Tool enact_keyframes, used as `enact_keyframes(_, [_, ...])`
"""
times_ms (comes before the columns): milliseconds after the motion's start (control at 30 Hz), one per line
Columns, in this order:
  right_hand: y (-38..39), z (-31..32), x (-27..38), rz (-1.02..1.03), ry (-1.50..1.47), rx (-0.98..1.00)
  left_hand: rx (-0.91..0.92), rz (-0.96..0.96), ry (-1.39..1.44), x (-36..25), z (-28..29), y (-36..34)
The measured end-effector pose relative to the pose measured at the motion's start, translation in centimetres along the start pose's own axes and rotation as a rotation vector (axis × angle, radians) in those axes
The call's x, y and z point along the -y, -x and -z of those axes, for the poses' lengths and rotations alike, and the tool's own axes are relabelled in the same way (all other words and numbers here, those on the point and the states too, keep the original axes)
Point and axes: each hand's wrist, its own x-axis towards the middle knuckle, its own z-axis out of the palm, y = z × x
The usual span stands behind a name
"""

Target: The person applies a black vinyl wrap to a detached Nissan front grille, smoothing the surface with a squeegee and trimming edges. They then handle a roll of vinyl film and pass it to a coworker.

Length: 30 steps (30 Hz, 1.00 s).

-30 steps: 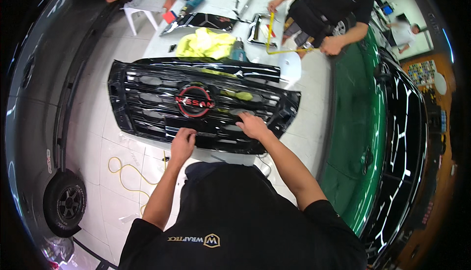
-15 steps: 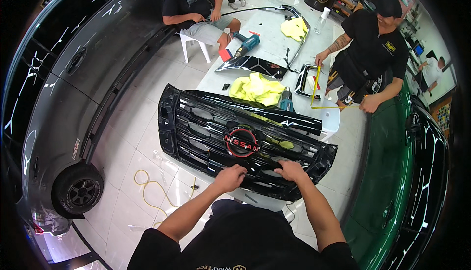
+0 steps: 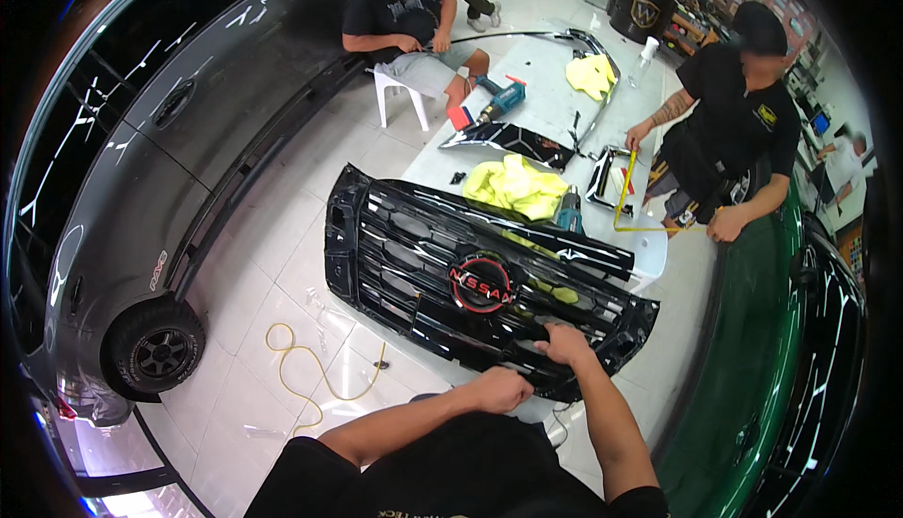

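Note:
A glossy black car grille (image 3: 395, 278) with a red-rimmed round badge (image 3: 481, 285) lies across the near end of the white table. My left hand (image 3: 503, 388) is closed at the grille's near edge, right of the middle; what its curled fingers hold, if anything, is hidden. On the lower right part of the grille rests my right hand (image 3: 566, 343), its fingers bent and drawn together against a slat. Whether something thin is pinched there cannot be made out.
Behind the grille are yellow cloths (image 3: 513, 186), teal heat guns (image 3: 501, 101), black trim (image 3: 513, 142) and a spray bottle (image 3: 644, 61). A co-worker (image 3: 729, 109) holds a tape measure (image 3: 625, 200) at right; another person (image 3: 400, 19) sits. Grey (image 3: 122, 198) and green (image 3: 729, 358) vehicles flank the table.
My left hand has moved right and nearer to me, along the grille's near edge. My right hand has shifted slightly. The whole scene has slid a little rightward in the view.

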Motion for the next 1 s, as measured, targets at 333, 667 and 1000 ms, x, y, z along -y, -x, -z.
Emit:
enact_keyframes(333, [0.3,-0.8,0.5,-0.035,-0.044,-0.041,-0.181,0.414,0.169,8.7,2.5,10.9])
enact_keyframes(667, [1.8,-1.6,-0.4,-0.064,-0.06,-0.136,-0.331,0.167,0.169,-0.1,5.0,2.0])
enact_keyframes(1000, [0.9,-2.5,-0.3,-0.041,-0.025,-0.123,-0.112,-0.287,0.262,-9.5,-0.3,-3.1])
